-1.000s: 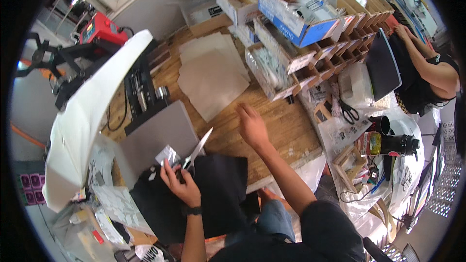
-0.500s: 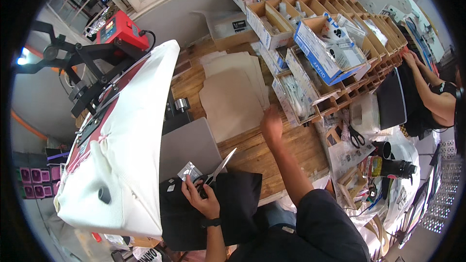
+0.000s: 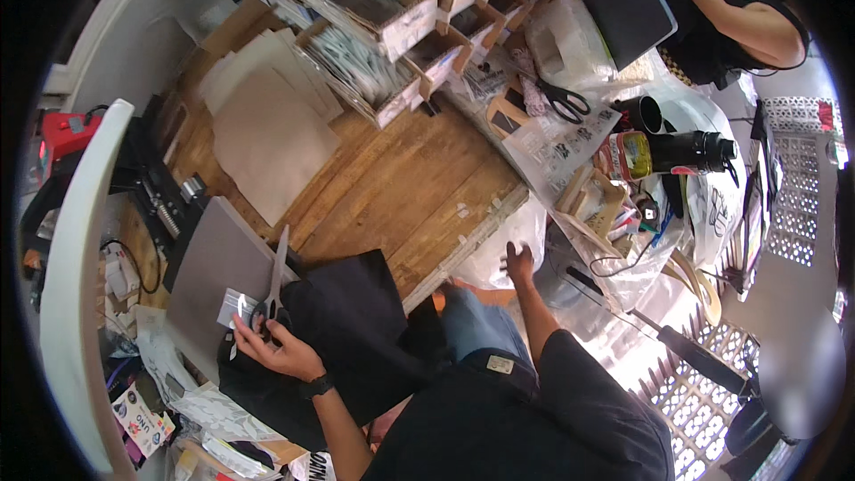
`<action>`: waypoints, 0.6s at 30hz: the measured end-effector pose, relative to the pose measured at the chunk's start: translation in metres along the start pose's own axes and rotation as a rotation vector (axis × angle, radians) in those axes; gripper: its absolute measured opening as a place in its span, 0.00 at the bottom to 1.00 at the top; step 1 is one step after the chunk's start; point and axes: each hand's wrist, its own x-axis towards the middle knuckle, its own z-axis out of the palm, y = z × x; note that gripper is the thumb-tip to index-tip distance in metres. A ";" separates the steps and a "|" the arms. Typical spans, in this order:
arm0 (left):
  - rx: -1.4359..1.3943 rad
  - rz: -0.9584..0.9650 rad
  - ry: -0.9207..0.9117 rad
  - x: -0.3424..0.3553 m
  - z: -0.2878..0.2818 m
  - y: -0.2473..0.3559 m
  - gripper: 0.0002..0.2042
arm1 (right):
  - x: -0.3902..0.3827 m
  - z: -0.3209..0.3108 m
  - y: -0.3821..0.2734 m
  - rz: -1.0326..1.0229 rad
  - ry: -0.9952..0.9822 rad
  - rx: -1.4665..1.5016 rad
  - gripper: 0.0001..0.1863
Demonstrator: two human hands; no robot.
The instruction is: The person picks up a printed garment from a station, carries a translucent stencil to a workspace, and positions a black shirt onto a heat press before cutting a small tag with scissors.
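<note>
My left hand (image 3: 289, 352) is closed around a pair of scissors (image 3: 280, 267), blades pointing away from me. At its fingertips is a small shiny clear-and-white packet (image 3: 231, 303); whether it is pinched or just touched is hard to see. Beneath this hand a black cloth garment (image 3: 352, 298) is draped over the edge of a grey flat plate (image 3: 218, 254). My right hand (image 3: 518, 264) is past the front edge of the wooden table (image 3: 401, 205), over a whitish plastic bag (image 3: 503, 245). Its fingers are spread and nothing shows in them.
Brown paper sheets (image 3: 267, 142) lie on the table, beside cardboard bins (image 3: 356, 71). A red-and-black press (image 3: 71, 138) stands left, a raised white padded slab (image 3: 85, 276) before it. Another pair of scissors (image 3: 563, 105) and a black bottle (image 3: 690, 154) lie right. Another person's arm (image 3: 730, 22) shows far right.
The view has swung to the right. My right hand has left the tabletop by the bins and moved down beyond the front edge. My left hand keeps the scissors.
</note>
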 end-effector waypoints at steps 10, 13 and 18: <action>0.032 0.008 0.068 -0.007 -0.010 -0.011 0.28 | -0.164 0.000 -0.196 -1.083 -0.168 -0.008 0.06; -0.020 -0.061 0.068 -0.008 -0.006 -0.016 0.27 | -0.171 0.075 -0.293 -1.545 -0.286 -0.115 0.10; 0.051 -0.023 0.093 -0.009 -0.005 -0.020 0.28 | -0.136 0.181 -0.373 -1.866 -0.191 -0.609 0.23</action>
